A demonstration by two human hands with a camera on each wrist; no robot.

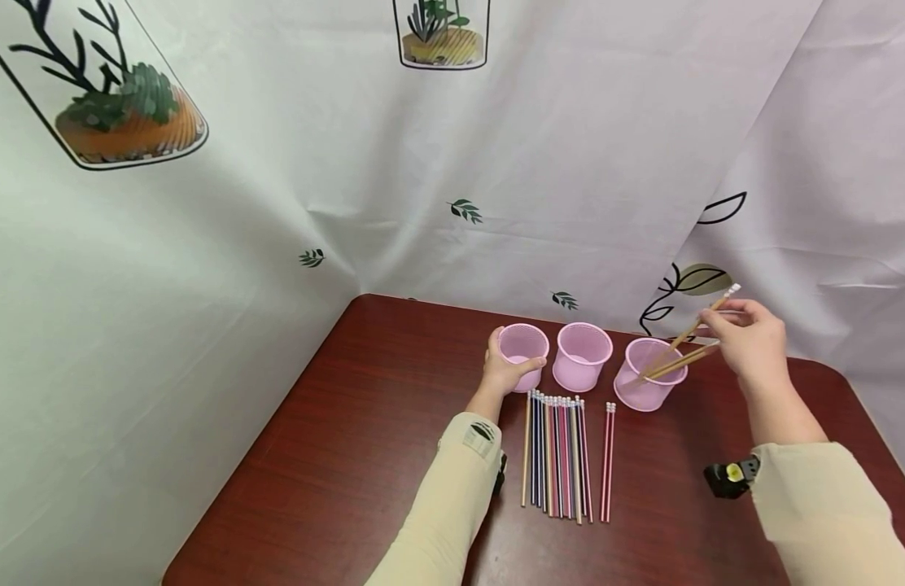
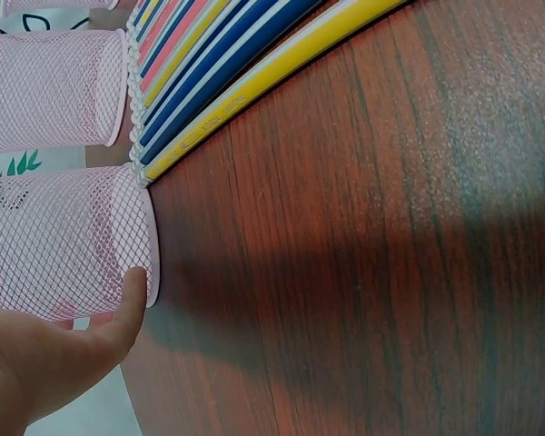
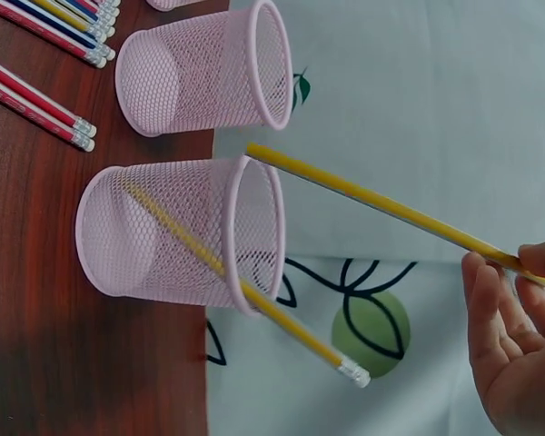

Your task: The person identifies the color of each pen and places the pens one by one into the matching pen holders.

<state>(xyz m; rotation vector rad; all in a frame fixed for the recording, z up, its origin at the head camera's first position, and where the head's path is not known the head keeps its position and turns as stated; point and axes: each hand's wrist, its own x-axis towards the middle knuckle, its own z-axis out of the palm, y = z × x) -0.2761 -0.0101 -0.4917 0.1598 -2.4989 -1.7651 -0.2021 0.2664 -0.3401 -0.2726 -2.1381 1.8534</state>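
My left hand [image 1: 505, 370] grips the leftmost pink mesh pencil cup [image 1: 524, 340], with one finger [image 2: 132, 304] lying along its mesh in the left wrist view. Beside it stands a middle pink mesh cup [image 1: 580, 358]. The right-hand pink mesh cup [image 3: 177, 232] holds one yellow pencil [image 3: 304, 336], leaning with its white eraser end out. My right hand [image 1: 756, 338] pinches a second yellow pencil [image 3: 372, 200] near its eraser end. That pencil slants down, its lower end at the rim of the right-hand cup.
Several striped pencils [image 1: 558, 456] in yellow, blue and red lie side by side on the dark wooden table [image 1: 350, 472], erasers towards the cups. Two red pencils [image 1: 607, 464] lie apart at their right. A patterned white cloth [image 1: 423, 163] hangs behind the table.
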